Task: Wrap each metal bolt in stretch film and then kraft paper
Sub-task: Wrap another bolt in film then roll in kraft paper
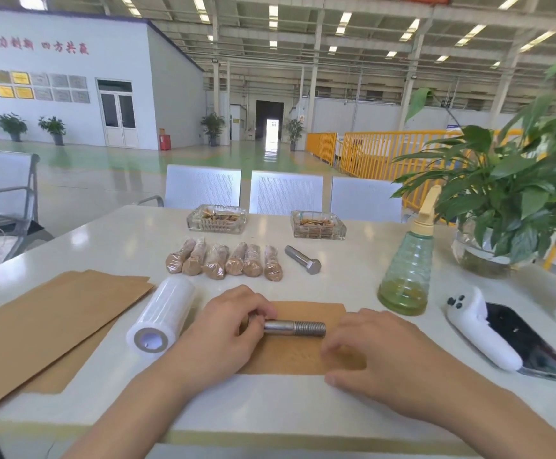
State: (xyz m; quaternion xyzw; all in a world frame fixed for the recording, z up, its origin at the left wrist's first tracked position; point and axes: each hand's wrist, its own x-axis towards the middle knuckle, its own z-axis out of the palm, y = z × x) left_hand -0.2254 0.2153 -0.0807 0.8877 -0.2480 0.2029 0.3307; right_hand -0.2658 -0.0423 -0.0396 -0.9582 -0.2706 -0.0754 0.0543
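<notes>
A bare metal bolt [298,327] lies across a small sheet of kraft paper [309,311] in front of me, threaded end pointing right. My left hand [226,329] grips its head end, fingers curled over it. My right hand [372,352] rests on the right part of the sheet with fingers bent down, touching the paper just below the threads. A roll of stretch film [160,314] lies left of the sheet. Several wrapped bolts [225,262] lie in a row farther back, with one more bare bolt [303,259] to their right.
A stack of kraft paper sheets [48,323] covers the table's left. Two glass ashtrays [216,219] [318,225] stand at the back. On the right are a green spray bottle [407,273], a white controller [478,329], a phone [528,342] and a potted plant [508,207].
</notes>
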